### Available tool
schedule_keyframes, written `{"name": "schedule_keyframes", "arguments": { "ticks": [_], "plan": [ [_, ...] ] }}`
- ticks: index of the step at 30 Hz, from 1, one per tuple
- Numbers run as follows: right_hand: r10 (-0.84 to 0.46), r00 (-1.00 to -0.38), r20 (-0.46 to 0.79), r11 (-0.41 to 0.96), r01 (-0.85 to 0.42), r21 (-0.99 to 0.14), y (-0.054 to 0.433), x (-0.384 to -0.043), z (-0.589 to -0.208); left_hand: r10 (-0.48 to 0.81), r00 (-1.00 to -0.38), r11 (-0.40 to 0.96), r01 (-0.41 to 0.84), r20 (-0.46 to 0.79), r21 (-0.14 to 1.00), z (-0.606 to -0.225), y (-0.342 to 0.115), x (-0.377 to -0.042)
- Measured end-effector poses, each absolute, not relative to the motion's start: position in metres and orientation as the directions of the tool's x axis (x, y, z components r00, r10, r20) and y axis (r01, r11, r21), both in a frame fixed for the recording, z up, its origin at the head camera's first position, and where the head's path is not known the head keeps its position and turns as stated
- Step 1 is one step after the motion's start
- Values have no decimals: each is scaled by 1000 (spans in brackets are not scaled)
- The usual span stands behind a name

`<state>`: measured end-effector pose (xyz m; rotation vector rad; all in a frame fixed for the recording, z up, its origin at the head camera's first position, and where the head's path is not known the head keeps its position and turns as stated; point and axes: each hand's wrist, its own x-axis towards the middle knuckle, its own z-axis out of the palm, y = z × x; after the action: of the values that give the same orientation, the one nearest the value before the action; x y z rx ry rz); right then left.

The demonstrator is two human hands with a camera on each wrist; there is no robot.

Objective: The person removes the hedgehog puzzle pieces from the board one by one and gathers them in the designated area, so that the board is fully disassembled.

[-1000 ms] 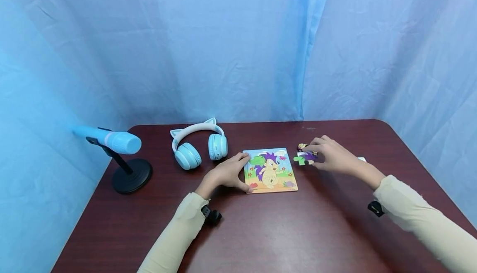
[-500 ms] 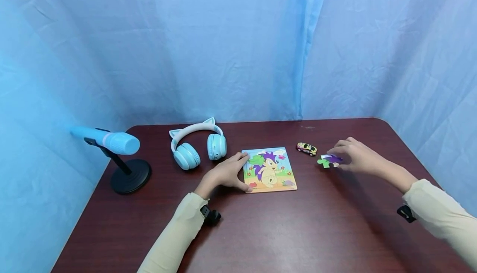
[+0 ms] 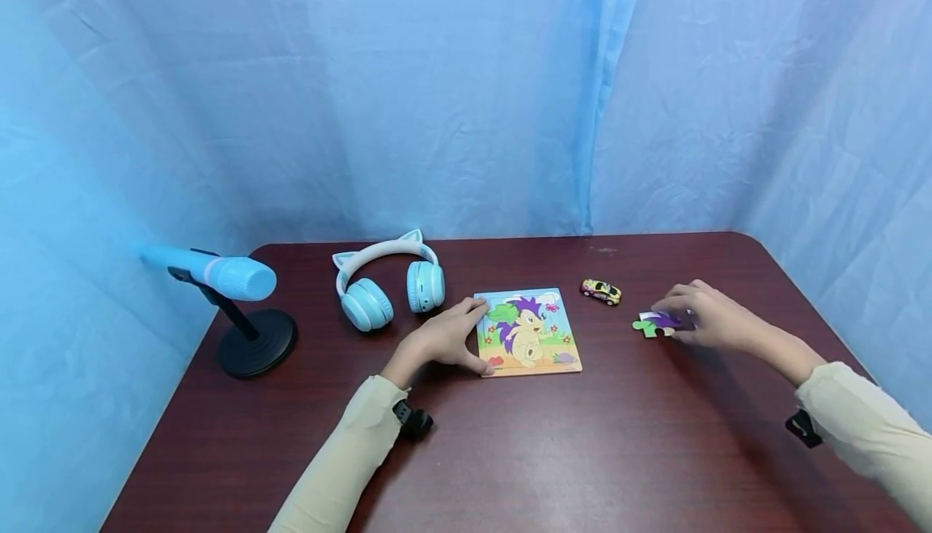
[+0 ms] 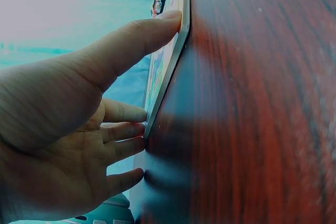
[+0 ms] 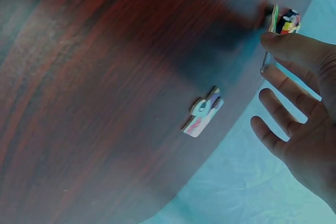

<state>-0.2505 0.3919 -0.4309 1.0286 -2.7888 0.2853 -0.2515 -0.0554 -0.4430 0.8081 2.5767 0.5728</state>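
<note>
A square hedgehog jigsaw puzzle (image 3: 528,334) lies flat on the table. My left hand (image 3: 446,337) rests at its left side, the thumb on the near left corner and the fingers along the left edge, relaxed and spread in the left wrist view. To the right, my right hand (image 3: 709,317) pinches a green, purple and white puzzle piece (image 3: 658,323) between thumb and fingers, low over the table. In the right wrist view that puzzle piece (image 5: 273,19) appears nearly edge-on. Another puzzle piece (image 5: 203,113) lies on the table beyond; the hand hides it in the head view.
A small yellow and pink toy car (image 3: 601,291) sits between the puzzle and my right hand. Blue cat-ear headphones (image 3: 389,282) lie behind my left hand. Further left, a blue microphone (image 3: 233,274) stands on a black stand (image 3: 258,344). Blue curtains (image 3: 451,96) surround the table (image 3: 568,452).
My right hand has moved right with the puzzle piece, away from the toy car, which now shows fully, then lowered slightly. The left hand and the jigsaw puzzle have stayed put.
</note>
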Motion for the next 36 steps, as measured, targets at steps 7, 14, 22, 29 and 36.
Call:
{"name": "schedule_keyframes", "arguments": {
  "ticks": [7,14,22,29,36],
  "plan": [
    [-578,-807,120,785,-590,-187,397,-252,-431,598,-766,759,445,-236,476,-443,-55,-252],
    [-556,-828,65,806,-557,-200,400,-254,-431,594,-767,764,443,-243,469,-442,-55,-251],
    [-563,-825,43,804,-559,-202,404,-257,-434,591,-769,762,434,-244,480,-440,-55,-250],
    [-565,-824,35,805,-560,-195,405,-260,-435,588,-774,763,436,-234,477,-440,-55,-249],
    [-558,-829,35,810,-553,-195,408,-261,-436,595,-780,761,471,-193,446,-438,-54,-249]
  ]
}}
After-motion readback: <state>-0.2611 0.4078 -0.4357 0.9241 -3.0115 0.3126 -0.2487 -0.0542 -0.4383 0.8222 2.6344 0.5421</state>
